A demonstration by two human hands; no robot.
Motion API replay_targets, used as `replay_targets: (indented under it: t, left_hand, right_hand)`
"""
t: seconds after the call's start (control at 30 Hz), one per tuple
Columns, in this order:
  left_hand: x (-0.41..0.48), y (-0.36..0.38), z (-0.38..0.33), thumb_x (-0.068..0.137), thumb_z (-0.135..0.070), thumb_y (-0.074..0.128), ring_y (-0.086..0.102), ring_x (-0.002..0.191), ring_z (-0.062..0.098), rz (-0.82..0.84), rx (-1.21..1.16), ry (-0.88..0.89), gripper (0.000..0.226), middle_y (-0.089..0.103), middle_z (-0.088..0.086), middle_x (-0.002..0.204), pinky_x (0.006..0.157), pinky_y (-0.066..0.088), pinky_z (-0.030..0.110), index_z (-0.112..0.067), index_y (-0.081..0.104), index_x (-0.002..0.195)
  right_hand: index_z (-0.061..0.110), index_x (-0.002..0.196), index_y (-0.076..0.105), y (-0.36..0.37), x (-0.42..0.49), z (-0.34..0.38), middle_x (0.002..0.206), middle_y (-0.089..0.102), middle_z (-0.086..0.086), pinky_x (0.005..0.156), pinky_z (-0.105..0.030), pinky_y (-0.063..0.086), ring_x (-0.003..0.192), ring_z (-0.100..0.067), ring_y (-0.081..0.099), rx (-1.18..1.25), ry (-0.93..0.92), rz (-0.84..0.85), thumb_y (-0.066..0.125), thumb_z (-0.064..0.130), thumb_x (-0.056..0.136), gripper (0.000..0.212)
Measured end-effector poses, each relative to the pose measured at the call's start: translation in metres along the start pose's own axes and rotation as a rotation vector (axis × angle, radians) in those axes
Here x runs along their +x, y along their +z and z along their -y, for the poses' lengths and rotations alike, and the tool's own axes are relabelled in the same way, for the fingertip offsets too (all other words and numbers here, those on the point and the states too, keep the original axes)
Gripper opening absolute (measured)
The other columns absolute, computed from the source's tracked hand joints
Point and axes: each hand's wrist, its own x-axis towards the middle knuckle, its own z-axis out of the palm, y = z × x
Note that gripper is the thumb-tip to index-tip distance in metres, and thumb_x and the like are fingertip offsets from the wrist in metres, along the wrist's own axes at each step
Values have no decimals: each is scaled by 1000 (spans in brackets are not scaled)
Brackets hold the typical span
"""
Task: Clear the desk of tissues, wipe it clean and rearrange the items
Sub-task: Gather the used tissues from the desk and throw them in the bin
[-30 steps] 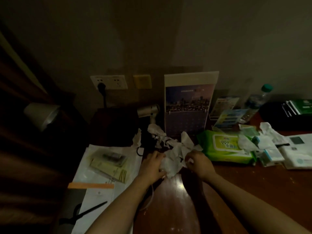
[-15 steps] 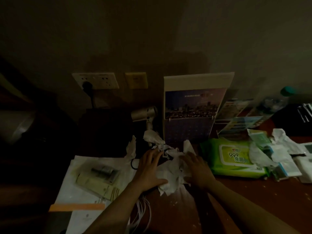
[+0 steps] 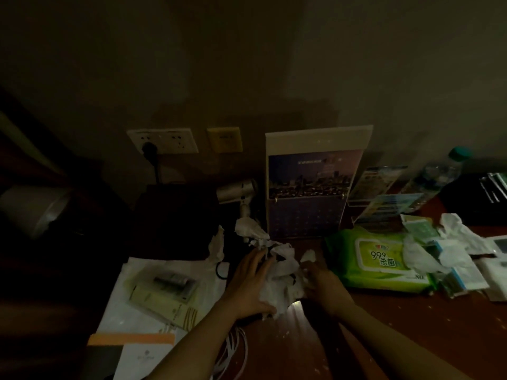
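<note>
**A:** How do the hands sit?

**B:** The left hand [image 3: 251,286] lies on the tissues [image 3: 279,283]. Its fingers are spread wide and nearly straight, and the thumb is against the pile's near edge. The right hand [image 3: 325,283] is curled narrow and pinches a white wad at the pile's 2 o'clock edge.

**A:** And where is the pile?

**B:** It is on the desk [image 3: 411,325], front and centre, between the two hands.

**A:** What surrounds it?

**B:** The room is dim. A plain wall [image 3: 247,64] fills 12 o'clock. The desk is brown wood, glossy and flecked with white crumbs. Taking the pile as centre, a white paper sheet [image 3: 129,311] lies at 8 o'clock with a packet on it. A calendar [image 3: 312,182] stands at 1 o'clock, against the wall. A green pack of wipes [image 3: 381,259] lies at 3 o'clock, just beside the right hand. A hair dryer [image 3: 238,187] is at 11 o'clock, and a bottle [image 3: 439,174] is farther off at 2 o'clock.

**A:** Which way does the pile run?

**B:** It is crumpled, so it has no clear front. Its long axis stretches from 11 o'clock, near the hair dryer, down to 5 o'clock under the left thumb.
</note>
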Motion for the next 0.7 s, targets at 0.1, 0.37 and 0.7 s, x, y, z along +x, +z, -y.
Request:
replay_targets:
  t: [0.1,0.37,0.7]
  left_hand:
    - [6,-3,-8,68,-49,82,-9,146,16,75,-19,87,121,-7,-2,159,116,-1,31,-21,2,155]
    - [29,12,-8,70,-37,84,-4,148,16,233,-19,162,119,-4,1,162,118,2,29,-20,2,155]
    - [12,26,-10,80,-33,74,33,126,21,165,-84,49,72,38,6,137,95,39,30,-17,42,143]
  right_hand:
    - [5,133,43,-6,-8,-1,135,40,-18,94,-30,41,117,-29,46,-57,-16,-9,56,13,88,47]
    - [16,152,-5,2,7,-13,159,-15,-8,117,-36,15,146,-32,1,-215,18,111,69,21,83,102]
    - [11,138,38,19,0,-14,137,38,-7,97,-32,34,124,-28,38,-321,-20,111,50,14,89,50]
